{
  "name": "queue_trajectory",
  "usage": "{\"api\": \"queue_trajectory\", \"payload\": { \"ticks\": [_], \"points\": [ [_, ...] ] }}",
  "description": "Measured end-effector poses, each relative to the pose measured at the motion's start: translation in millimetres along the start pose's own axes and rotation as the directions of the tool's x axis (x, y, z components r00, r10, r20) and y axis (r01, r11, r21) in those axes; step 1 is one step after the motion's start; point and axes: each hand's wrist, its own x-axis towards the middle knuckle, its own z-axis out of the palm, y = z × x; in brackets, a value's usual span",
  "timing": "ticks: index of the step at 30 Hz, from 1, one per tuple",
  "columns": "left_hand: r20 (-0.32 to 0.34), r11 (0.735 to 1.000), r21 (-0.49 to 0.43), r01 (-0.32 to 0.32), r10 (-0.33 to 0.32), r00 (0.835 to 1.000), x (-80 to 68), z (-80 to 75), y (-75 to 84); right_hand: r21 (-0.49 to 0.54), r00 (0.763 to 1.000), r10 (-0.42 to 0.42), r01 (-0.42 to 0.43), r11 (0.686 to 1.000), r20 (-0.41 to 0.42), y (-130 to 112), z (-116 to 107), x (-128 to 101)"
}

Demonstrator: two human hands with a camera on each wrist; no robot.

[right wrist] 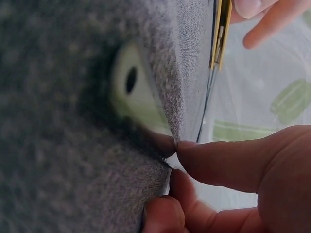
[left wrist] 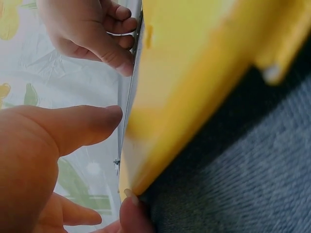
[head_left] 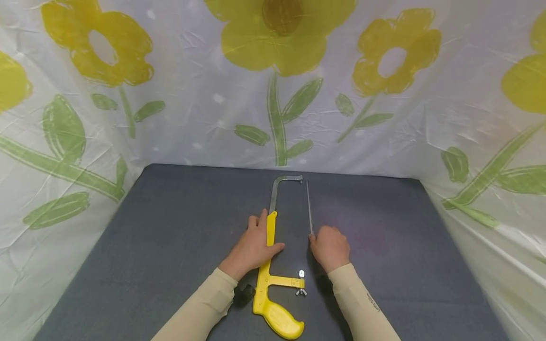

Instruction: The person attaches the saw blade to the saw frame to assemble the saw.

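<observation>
A yellow hacksaw frame point(head_left: 263, 274) lies on the dark table, its grey metal bow point(head_left: 274, 194) pointing away and its handle point(head_left: 283, 323) toward me. My left hand point(head_left: 251, 247) grips the frame's long yellow bar, thumb across to the right and fingers along its left side. To the right of the frame, my right hand point(head_left: 332, 248) pinches a thin hacksaw blade point(head_left: 310, 208) between thumb and fingers. The blade runs forward, roughly in line with the bow's tip. In the right wrist view the blade's near end point(right wrist: 146, 109), with a dark hole, pokes out blurred past the fingertips.
A wing nut point(head_left: 301, 292) hangs below the frame's short yellow arm, with a metal peg point(head_left: 301, 273) above it. Dark cloth point(head_left: 187, 213) covers the table. A white curtain point(head_left: 183, 118) with yellow flowers stands along the back and both sides.
</observation>
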Motion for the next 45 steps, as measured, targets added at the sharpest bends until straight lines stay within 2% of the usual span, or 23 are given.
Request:
{"api": "queue_trajectory", "payload": {
  "ticks": [10, 30, 38, 45],
  "points": [
    [0.000, 1.000, -0.005, 0.010, -0.010, 1.000, -0.4, -1.2, 0.5, -0.010, 0.999, 0.045, -0.045, 0.999, 0.015, -2.4, -1.1, 0.4],
    [-0.007, 1.000, -0.005, -0.012, 0.012, 1.000, -0.9, 1.7, 0.2, 0.070, 0.992, 0.098, -0.104, 0.992, 0.082, -3.1, -4.2, -0.4],
    [-0.011, 1.000, 0.001, -0.013, 0.013, 1.000, -0.4, 0.8, 1.1, 0.100, 0.997, 0.072, -0.076, 0.992, 0.039, -3.9, -5.2, -0.3],
    [-0.023, 1.000, 0.002, -0.010, 0.010, 1.000, -2.7, -0.4, -0.4, 0.135, 0.996, 0.082, -0.085, 0.987, 0.029, -3.4, -4.9, -0.3]
  ]
}}
